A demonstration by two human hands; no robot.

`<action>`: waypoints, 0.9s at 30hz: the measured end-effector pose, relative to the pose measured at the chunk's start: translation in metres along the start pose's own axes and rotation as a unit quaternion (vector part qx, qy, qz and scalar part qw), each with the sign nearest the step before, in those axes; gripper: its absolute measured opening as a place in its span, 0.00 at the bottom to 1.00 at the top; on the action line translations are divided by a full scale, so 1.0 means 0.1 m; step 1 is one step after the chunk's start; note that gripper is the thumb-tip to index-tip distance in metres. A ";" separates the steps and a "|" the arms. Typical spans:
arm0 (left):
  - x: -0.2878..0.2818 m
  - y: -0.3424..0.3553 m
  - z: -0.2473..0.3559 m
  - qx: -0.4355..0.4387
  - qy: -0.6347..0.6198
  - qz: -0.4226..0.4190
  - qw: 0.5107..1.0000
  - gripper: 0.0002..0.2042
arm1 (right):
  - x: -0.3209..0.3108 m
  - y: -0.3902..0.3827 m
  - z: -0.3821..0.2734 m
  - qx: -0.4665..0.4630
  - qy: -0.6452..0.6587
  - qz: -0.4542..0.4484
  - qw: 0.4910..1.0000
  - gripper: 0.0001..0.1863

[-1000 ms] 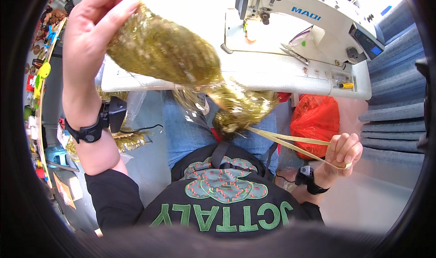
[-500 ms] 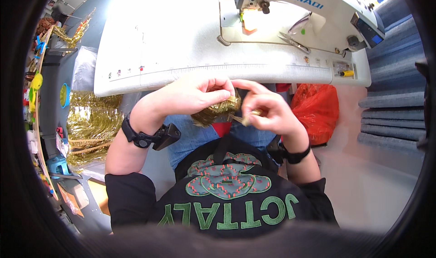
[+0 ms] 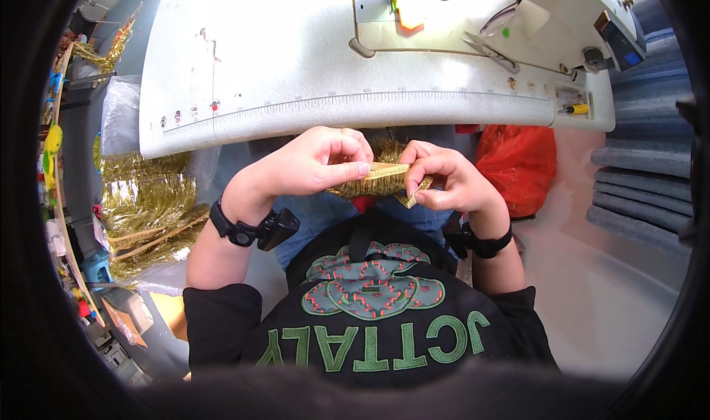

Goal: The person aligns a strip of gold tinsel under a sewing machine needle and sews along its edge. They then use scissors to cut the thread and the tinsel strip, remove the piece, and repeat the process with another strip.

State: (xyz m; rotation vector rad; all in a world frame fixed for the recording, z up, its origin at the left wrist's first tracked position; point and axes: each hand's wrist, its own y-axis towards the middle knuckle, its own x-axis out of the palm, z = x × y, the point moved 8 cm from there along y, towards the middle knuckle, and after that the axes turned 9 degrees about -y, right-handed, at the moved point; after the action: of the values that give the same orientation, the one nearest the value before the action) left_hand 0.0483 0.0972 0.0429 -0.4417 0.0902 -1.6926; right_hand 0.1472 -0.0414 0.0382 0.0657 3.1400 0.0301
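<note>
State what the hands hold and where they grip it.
Both hold a gold tinsel strip: left hand pinches its flat band at the left end, right hand pinches the right end.
</note>
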 end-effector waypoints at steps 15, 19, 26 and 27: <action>0.08 -0.11 -0.20 0.023 0.088 -0.052 0.994 0.08 | -0.01 -0.11 0.07 0.011 0.030 0.008 0.999 0.04; -0.07 -0.16 -0.18 0.125 0.230 0.059 0.963 0.05 | -0.01 -0.14 0.03 0.015 0.022 0.013 1.000 0.04; -0.44 -0.43 -0.40 0.168 0.282 0.225 0.917 0.06 | -0.13 -0.21 0.01 0.017 0.002 0.037 0.999 0.04; -0.44 -0.47 -0.38 0.210 0.295 0.223 0.905 0.08 | -0.16 -0.22 0.01 0.016 0.002 0.043 0.999 0.05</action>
State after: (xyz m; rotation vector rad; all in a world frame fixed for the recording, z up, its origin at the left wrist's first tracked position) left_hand -0.0041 0.1407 0.0120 0.4041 0.2426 -1.2865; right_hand 0.1619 -0.0642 0.0366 0.2006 3.1391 -0.0203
